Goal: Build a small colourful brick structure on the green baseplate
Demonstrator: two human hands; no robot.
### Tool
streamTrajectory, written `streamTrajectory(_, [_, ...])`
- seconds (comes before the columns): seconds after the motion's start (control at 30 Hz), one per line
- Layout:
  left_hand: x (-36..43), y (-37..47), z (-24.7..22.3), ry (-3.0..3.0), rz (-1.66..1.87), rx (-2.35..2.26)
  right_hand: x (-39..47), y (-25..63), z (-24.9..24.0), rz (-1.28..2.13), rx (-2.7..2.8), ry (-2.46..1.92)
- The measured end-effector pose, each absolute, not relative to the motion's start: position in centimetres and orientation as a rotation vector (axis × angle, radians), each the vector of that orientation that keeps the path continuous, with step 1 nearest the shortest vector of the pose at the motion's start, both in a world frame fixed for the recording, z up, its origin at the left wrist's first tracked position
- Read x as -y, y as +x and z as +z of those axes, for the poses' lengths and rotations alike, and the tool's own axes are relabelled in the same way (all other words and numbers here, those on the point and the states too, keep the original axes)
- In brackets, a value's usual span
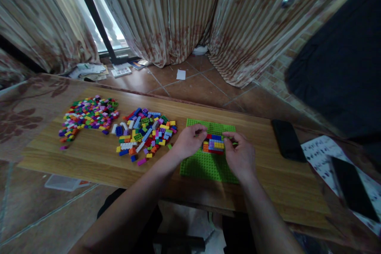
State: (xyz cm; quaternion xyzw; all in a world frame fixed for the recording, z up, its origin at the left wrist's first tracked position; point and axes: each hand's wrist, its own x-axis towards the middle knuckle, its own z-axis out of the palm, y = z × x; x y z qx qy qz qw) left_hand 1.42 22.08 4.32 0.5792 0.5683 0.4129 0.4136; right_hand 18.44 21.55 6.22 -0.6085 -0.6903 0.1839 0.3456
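A small block of toy bricks (pixel 214 145), red, blue, yellow, orange and lilac, stands on a green studded baseplate (pixel 196 166). At its left side is my left hand (pixel 190 141), fingers curled and pressed together; whatever they may hold is hidden. My right hand (pixel 240 154) is at the block's right side, with bent index finger and thumb against its edge. The fingertips partly cover both ends of the block. Left of the baseplate lies a loose pile of larger toy bricks (pixel 145 131) in many colours.
A second pile of smaller bricks (pixel 89 115) lies farther left on the wooden table (pixel 98 166). Right of the baseplate is a black phone (pixel 288 139). Another dark device (pixel 354 186) rests on a printed sheet (pixel 320 149). A clear plastic tray (pixel 62 182) is on the floor.
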Motion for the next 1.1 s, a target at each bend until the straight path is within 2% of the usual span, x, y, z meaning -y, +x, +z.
streamTrajectory(0.13, [-22.8, 0.7, 3.8, 1.336, 1.149, -1.411, -21.7, 18.7, 6.2, 0.488, 1.765, -1.598])
streamTrajectory(0.6, [-22.7, -0.4, 4.6, 1.255, 1.207, -1.398, -21.8, 17.8, 5.4, 0.620, 1.844, -1.636])
streamTrajectory(0.87, [-22.7, -6.2, 6.9, 1.200, 1.372, -1.521, -21.7, 17.9, 5.3, 0.554, 1.887, -1.647])
streamTrajectory(1.1, [-22.0, -10.7, 6.8, 1.485, 1.160, -1.654, -21.9, 18.3, 5.4, 0.472, 1.829, -1.634])
